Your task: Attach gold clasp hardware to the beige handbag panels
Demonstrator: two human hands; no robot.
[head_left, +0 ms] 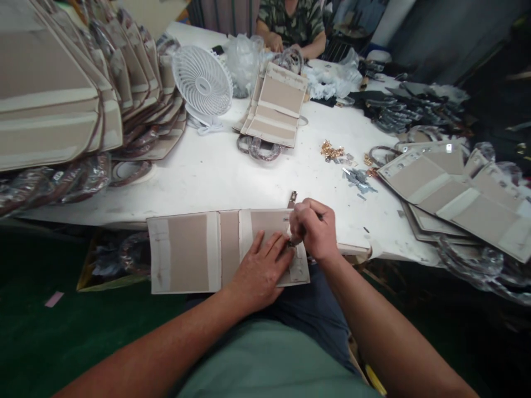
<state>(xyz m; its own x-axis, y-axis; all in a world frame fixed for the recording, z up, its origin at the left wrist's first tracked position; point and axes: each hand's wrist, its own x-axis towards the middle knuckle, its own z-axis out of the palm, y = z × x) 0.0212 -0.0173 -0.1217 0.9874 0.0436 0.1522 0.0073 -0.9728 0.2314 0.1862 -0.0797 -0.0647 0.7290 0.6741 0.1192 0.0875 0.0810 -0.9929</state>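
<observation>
A beige folded bag panel [186, 251] with pale strips along its folds lies across the table's front edge and over my lap. My left hand [261, 271] rests flat on its right section, fingers stretched toward the right end. Just above those fingertips, my right hand [314, 226] is closed in a fist. A small dark tip shows below it against the panel, but what the fist holds is mostly hidden. Past the panel's far edge sticks out a short brown strap [292, 198] with metal on its end. A small metal piece [286, 219] sits in the panel near my right hand.
Stacked bag panels rise at left [45, 83] and right [440, 177]; another small pile [277, 105] lies mid-table. A white fan [202, 83] stands nearby. Gold fittings [331, 149] and grey metal strips [359, 179] lie right of centre. Another person [292, 27] works across the table.
</observation>
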